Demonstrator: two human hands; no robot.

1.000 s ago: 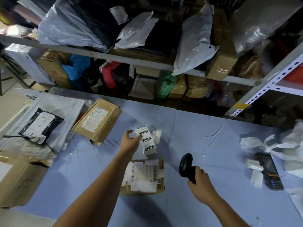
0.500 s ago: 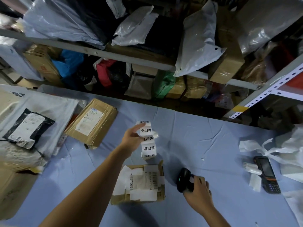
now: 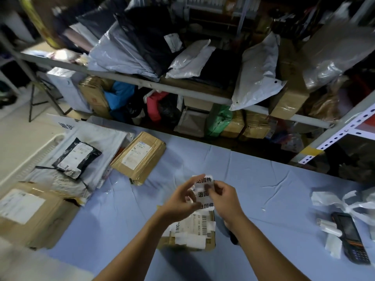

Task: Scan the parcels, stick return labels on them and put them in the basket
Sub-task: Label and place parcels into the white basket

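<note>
I find open blue tablecloth (image 3: 274,209) between the small carton (image 3: 210,243) and the handheld terminal (image 3: 349,236) with its paper scraps (image 3: 328,199). Leftward, a taped parcel (image 3: 140,157) and a large carton (image 3: 34,216) block me.

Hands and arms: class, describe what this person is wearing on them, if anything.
The left hand and right hand are bare: no gloves, no watch or bracelet. Both forearms are bare too, no sleeve in view. Rings: too blurred to tell.

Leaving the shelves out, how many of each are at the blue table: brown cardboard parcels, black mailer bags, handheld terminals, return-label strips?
Brown cardboard parcels: 3
Black mailer bags: 1
Handheld terminals: 1
Return-label strips: 1
Total: 6
</note>
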